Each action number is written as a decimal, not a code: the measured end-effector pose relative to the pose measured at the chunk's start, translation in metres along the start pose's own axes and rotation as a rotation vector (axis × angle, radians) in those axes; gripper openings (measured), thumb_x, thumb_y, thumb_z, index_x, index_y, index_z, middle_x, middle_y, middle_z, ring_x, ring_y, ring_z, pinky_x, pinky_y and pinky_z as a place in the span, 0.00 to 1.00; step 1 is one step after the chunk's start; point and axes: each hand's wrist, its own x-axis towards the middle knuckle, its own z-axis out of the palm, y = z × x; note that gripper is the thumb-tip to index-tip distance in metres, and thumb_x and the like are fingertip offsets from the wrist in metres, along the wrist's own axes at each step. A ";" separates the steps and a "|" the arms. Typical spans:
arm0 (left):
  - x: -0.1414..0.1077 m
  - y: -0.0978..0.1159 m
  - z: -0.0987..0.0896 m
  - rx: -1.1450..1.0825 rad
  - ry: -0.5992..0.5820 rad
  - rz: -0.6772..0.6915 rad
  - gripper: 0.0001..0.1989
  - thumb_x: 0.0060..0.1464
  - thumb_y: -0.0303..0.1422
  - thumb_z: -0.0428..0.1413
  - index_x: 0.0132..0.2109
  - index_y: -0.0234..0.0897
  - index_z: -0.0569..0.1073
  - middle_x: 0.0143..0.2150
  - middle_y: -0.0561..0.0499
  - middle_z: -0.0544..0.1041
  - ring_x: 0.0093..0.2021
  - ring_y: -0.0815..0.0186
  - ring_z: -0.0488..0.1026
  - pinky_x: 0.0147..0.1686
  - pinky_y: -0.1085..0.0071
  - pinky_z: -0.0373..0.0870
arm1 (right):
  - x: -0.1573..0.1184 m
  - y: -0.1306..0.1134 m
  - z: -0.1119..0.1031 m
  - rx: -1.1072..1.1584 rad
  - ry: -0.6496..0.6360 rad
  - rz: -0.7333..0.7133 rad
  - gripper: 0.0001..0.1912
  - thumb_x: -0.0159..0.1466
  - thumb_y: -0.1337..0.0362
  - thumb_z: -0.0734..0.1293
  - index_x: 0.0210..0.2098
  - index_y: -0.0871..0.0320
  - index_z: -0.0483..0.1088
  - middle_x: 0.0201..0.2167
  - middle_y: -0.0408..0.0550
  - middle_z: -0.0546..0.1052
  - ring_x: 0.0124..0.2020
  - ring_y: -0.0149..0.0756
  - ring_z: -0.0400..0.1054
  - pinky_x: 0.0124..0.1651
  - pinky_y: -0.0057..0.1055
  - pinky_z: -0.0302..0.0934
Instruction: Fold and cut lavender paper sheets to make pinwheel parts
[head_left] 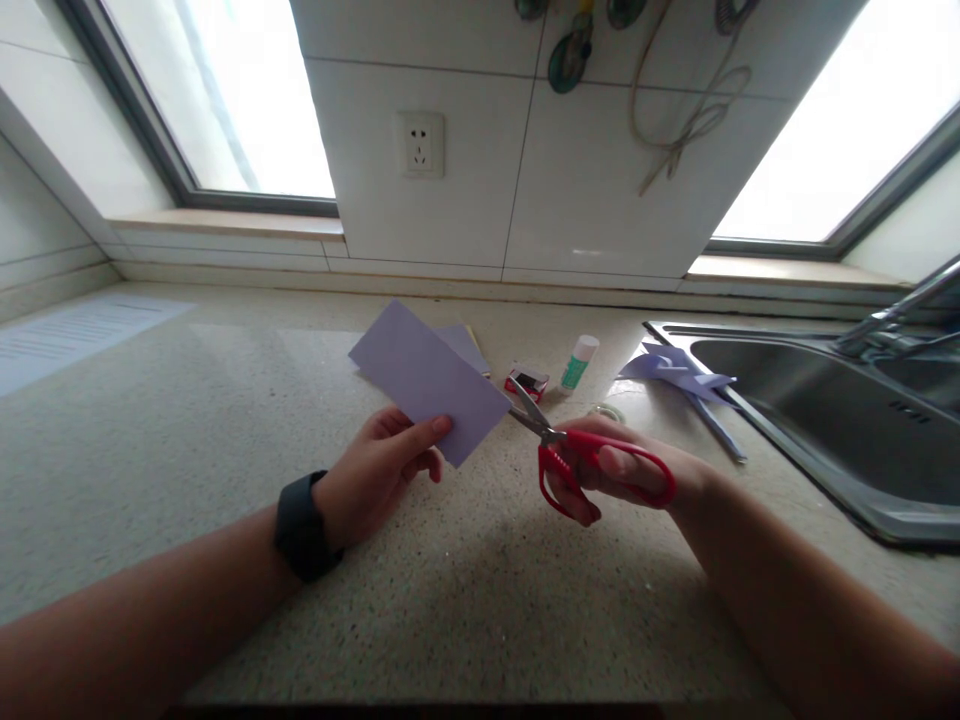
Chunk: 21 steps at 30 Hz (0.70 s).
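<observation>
Fingers of the left hand pinch lilac paper toward one o'clock, seemingly to bare its corner; at its four o'clock, the right hand grips red-handled scissors, blades parted.

2 windows flank a tiled wall with a white socket and looped cord; a steel sink and faucet sit right, a printed sheet far left on the tabletop

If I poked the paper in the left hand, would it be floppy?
The paper seems fairly stiff: pinched near one edge by the left hand, it looks flat. Looking thin, it's probably light and may bend.
</observation>
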 end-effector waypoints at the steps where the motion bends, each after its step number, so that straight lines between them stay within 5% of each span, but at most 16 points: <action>1: 0.000 0.000 0.000 -0.004 -0.006 -0.003 0.09 0.50 0.34 0.68 0.38 0.34 0.80 0.36 0.49 0.79 0.28 0.70 0.73 0.23 0.77 0.71 | 0.000 0.000 0.001 -0.002 0.004 0.005 0.25 0.66 0.43 0.64 0.38 0.63 0.67 0.25 0.45 0.71 0.25 0.29 0.64 0.27 0.26 0.56; 21: -0.005 0.003 0.007 -0.042 -0.188 -0.160 0.14 0.51 0.32 0.68 0.45 0.34 0.79 0.39 0.44 0.82 0.31 0.61 0.82 0.27 0.74 0.78 | 0.008 0.006 0.010 0.021 -0.068 -0.021 0.23 0.67 0.45 0.64 0.37 0.61 0.66 0.28 0.46 0.71 0.27 0.30 0.66 0.28 0.27 0.59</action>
